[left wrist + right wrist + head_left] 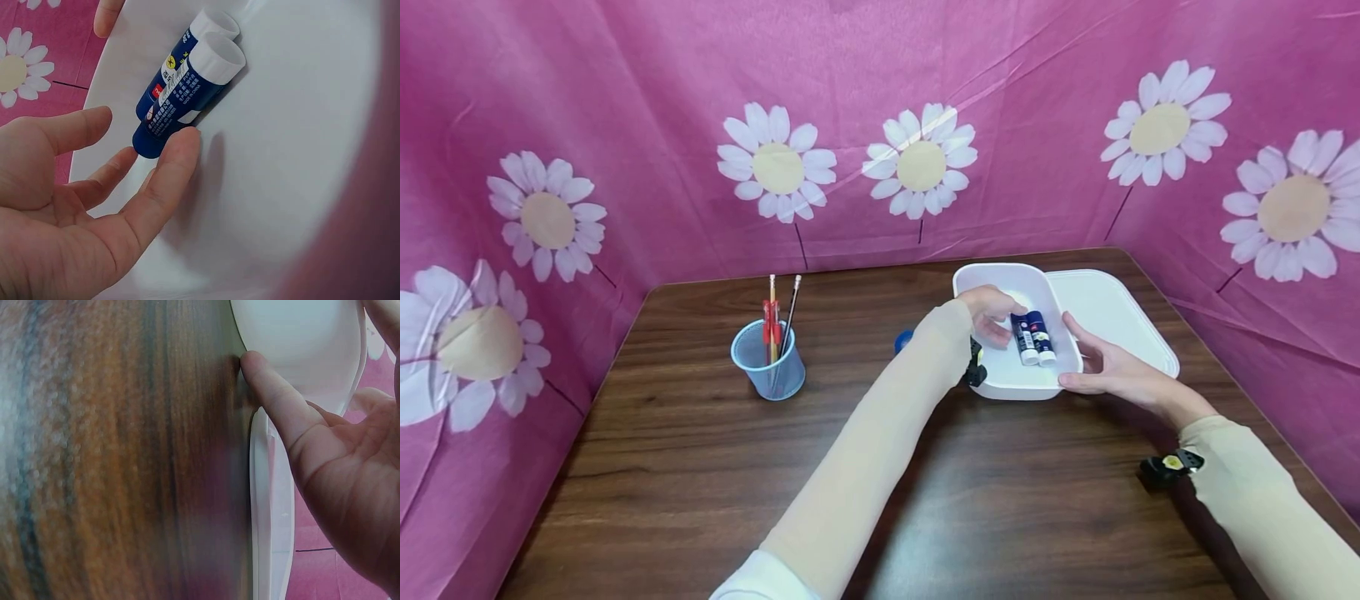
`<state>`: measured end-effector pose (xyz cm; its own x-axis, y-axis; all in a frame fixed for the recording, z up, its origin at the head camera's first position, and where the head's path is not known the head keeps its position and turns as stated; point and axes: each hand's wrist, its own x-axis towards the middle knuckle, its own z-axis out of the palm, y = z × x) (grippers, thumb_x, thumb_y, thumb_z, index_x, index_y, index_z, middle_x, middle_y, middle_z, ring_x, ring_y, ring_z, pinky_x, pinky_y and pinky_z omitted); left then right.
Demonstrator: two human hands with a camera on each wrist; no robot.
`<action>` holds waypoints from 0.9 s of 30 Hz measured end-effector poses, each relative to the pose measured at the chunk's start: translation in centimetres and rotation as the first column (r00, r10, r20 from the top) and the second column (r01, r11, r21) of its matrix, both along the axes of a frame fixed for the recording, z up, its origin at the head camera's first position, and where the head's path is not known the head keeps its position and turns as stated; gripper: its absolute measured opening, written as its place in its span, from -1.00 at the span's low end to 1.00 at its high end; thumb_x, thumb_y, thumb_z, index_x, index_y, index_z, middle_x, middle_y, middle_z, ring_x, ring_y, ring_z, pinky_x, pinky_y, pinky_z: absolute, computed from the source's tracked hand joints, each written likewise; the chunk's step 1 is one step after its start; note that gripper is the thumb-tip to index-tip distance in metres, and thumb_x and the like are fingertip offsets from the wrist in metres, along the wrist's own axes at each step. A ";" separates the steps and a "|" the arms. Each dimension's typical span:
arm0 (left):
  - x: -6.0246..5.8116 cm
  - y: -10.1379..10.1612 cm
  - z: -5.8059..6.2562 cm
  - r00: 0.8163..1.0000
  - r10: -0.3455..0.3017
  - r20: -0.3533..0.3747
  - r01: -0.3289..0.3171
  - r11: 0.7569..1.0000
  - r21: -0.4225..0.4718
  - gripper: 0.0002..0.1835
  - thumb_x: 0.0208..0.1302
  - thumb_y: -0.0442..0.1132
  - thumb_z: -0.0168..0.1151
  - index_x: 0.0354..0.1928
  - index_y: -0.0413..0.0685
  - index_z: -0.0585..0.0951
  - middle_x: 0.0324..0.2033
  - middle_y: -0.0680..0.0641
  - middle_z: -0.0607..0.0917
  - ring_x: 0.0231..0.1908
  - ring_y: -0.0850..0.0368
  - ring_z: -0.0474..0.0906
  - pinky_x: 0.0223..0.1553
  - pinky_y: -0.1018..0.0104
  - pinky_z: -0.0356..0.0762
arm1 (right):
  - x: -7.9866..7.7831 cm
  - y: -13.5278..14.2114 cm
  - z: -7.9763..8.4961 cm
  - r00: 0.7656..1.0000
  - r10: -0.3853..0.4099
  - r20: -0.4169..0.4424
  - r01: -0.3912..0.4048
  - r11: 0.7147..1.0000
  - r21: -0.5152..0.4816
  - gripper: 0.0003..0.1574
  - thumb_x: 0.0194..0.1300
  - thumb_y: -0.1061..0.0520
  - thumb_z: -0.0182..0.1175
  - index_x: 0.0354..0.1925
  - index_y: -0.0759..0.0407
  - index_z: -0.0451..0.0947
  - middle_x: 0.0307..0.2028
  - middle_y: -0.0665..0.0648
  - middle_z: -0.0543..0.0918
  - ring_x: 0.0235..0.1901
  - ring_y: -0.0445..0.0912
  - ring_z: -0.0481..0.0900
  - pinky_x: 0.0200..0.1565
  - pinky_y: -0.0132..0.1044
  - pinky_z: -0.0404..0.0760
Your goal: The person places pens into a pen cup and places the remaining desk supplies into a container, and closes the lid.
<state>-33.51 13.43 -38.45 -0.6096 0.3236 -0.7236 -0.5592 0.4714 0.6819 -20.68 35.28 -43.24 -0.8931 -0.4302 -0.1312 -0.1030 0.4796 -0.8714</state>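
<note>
Two glue sticks with dark blue barrels and white ends lie side by side in a white plastic box [1018, 390]: one glue stick [1024, 340] on the left, the other glue stick [1041, 337] on the right. My left hand [992, 312] reaches inside the box. In the left wrist view, its spread fingertips [186, 140] are at the blue end of the nearer stick, not wrapped round it. My right hand [1108, 367] holds the box at its right near corner, thumb at the front wall [294, 337] and fingers along the side.
A white lid [1123, 321] lies flat on the brown table [700, 483], right of the box. A light blue mesh pen cup [778, 379] with red pens and pencils stands to the left. A blue round item [902, 340] is partly hidden by my left arm. Pink flowered cloth hangs around the table.
</note>
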 end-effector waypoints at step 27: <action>1.5 -8.8 1.6 0.953 -0.046 -0.299 0.140 0.944 0.300 -0.34 0.42 -0.12 0.31 0.46 -0.07 0.32 0.23 -0.13 0.54 0.25 -0.24 0.49 -0.05 0.02 0.69 | -0.3 0.1 0.3 0.999 0.029 -0.046 -0.028 0.999 0.032 0.35 0.34 0.25 0.35 0.61 0.11 -0.48 0.48 0.62 -0.09 0.30 0.54 0.24 0.00 -0.54 0.52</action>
